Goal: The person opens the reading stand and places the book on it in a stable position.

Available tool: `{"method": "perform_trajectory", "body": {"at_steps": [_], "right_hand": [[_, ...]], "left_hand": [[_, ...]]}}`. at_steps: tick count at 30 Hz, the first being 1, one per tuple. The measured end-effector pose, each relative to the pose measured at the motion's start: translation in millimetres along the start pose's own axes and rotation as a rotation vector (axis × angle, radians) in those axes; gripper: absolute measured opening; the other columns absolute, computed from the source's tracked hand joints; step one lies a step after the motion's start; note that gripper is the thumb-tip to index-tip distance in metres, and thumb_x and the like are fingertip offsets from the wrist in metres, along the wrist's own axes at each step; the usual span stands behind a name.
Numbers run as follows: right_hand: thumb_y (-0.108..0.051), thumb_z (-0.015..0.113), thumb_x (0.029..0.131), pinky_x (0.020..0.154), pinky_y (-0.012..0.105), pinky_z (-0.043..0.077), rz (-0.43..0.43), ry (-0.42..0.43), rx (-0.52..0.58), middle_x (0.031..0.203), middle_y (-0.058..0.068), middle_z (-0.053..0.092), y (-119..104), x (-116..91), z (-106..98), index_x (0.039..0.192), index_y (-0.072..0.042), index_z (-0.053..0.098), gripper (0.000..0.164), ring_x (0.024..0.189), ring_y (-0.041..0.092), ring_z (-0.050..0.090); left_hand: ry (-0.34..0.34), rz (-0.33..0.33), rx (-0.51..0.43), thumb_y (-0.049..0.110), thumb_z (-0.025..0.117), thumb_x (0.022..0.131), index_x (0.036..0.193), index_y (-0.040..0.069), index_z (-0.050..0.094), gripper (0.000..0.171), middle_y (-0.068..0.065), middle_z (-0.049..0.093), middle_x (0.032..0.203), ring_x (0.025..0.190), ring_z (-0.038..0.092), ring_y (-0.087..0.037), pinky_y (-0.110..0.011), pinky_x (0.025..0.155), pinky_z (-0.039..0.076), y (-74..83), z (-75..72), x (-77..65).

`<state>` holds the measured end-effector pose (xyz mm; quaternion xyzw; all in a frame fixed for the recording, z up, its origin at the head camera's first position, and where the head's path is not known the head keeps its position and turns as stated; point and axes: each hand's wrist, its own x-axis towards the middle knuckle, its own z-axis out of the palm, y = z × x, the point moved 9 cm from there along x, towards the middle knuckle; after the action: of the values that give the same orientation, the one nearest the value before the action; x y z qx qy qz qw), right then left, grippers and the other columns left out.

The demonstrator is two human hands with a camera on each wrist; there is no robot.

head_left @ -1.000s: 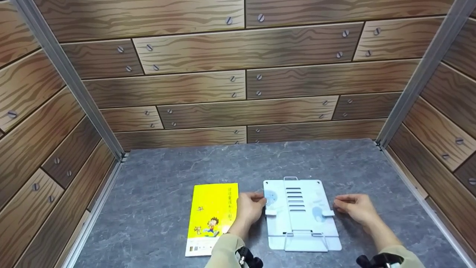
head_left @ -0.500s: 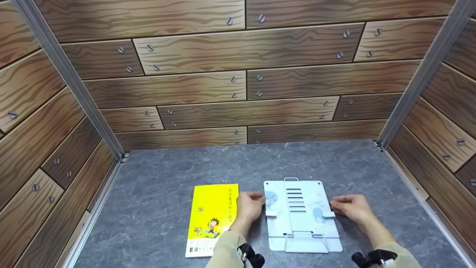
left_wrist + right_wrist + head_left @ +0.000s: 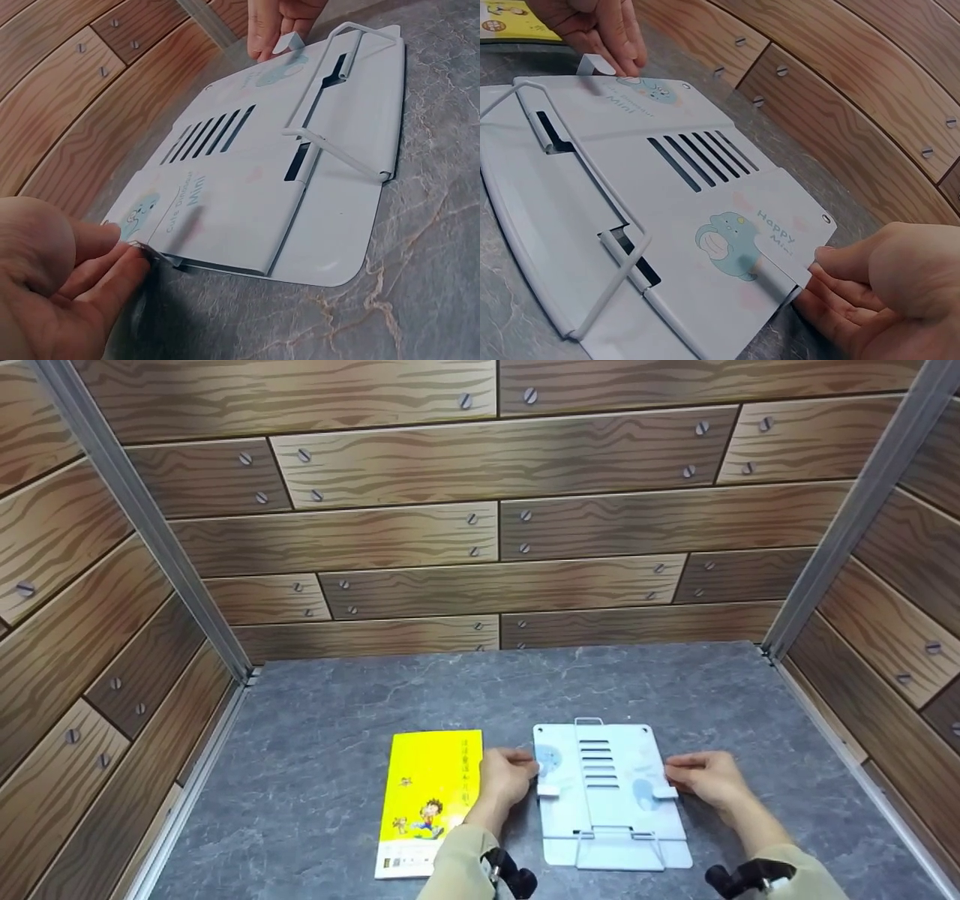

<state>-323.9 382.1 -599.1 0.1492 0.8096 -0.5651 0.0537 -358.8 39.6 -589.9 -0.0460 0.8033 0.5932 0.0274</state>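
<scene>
A white book stand (image 3: 600,810), folded flat, lies on the grey table in the head view. Slots run down its middle, and pale blue cartoon animals are printed on its panel. A wire frame (image 3: 337,154) spans its front flap. My left hand (image 3: 506,776) pinches the left edge, thumb on top and fingertips at the underside. On the opposite edge, my right hand (image 3: 889,289) holds the stand between thumb and fingers, close to a white page clip (image 3: 780,262). A second page clip (image 3: 548,790) sits beside my left fingertips.
A yellow book (image 3: 431,787) with a cartoon child on its cover lies left of the stand, partly behind my left wrist. Wood-patterned walls (image 3: 405,532) with metal corner posts (image 3: 142,517) enclose the grey stone-look table (image 3: 315,765) at the back and sides.
My right hand has moved left, from just off the book stand onto its right edge. My left hand stays at the left edge, and the yellow book has not moved.
</scene>
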Motion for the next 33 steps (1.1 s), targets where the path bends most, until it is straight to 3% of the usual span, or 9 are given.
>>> {"method": "perform_trajectory", "body": {"at_steps": [7, 15, 19, 27, 33], "right_hand": [[-0.005, 0.071, 0.088, 0.07, 0.026, 0.055, -0.025, 0.054, -0.068, 0.098, 0.016, 0.07, -0.9, 1.7, -1.5, 0.114, 0.013, 0.065, 0.032, 0.083, 0.017, 0.067], [-0.006, 0.071, 0.087, 0.067, 0.023, 0.052, -0.071, 0.078, -0.097, 0.096, 0.016, 0.071, -7.4, 0.5, -0.5, 0.112, 0.014, 0.065, 0.032, 0.08, 0.014, 0.065], [-0.005, 0.07, 0.088, 0.067, 0.023, 0.053, -0.075, 0.081, -0.075, 0.097, 0.017, 0.07, -9.8, -0.5, 0.0, 0.114, 0.015, 0.064, 0.034, 0.079, 0.013, 0.065], [-0.005, 0.068, 0.09, 0.068, 0.029, 0.057, -0.05, 0.065, -0.03, 0.096, 0.014, 0.07, -11.6, -1.0, 1.1, 0.12, 0.014, 0.061, 0.037, 0.079, 0.017, 0.067], [-0.005, 0.067, 0.092, 0.07, 0.029, 0.057, -0.046, 0.068, -0.036, 0.098, 0.015, 0.069, -11.2, -0.7, -0.7, 0.122, 0.014, 0.059, 0.037, 0.081, 0.017, 0.066]], "left_hand": [[0.006, -0.012, -0.018, -0.002, 0.076, 0.079, 0.095, 0.0, 0.076, 0.016, -0.001, 0.07, 0.076, 0.072, 0.066, -0.01, -0.024, 0.064, 0.056, -2.9, 4.0, 1.0], [0.034, -0.034, 0.006, 0.002, 0.078, 0.079, 0.091, 0.004, 0.077, 0.012, 0.002, 0.069, 0.074, 0.07, 0.064, -0.009, -0.024, 0.064, 0.055, -8.1, 2.4, 1.7], [0.03, -0.04, -0.007, 0.003, 0.077, 0.08, 0.09, 0.005, 0.077, 0.01, 0.001, 0.068, 0.076, 0.07, 0.064, -0.009, -0.025, 0.064, 0.056, -6.7, 3.2, 2.7], [0.02, -0.075, -0.118, 0.001, 0.076, 0.082, 0.095, 0.003, 0.076, 0.013, -0.003, 0.068, 0.078, 0.07, 0.066, -0.011, -0.025, 0.064, 0.058, -5.8, 4.7, 2.2], [0.004, -0.077, -0.087, 0.004, 0.075, 0.085, 0.097, 0.007, 0.076, 0.013, 0.0, 0.067, 0.078, 0.07, 0.065, -0.01, -0.024, 0.064, 0.057, -3.7, 5.8, 2.7]]}}
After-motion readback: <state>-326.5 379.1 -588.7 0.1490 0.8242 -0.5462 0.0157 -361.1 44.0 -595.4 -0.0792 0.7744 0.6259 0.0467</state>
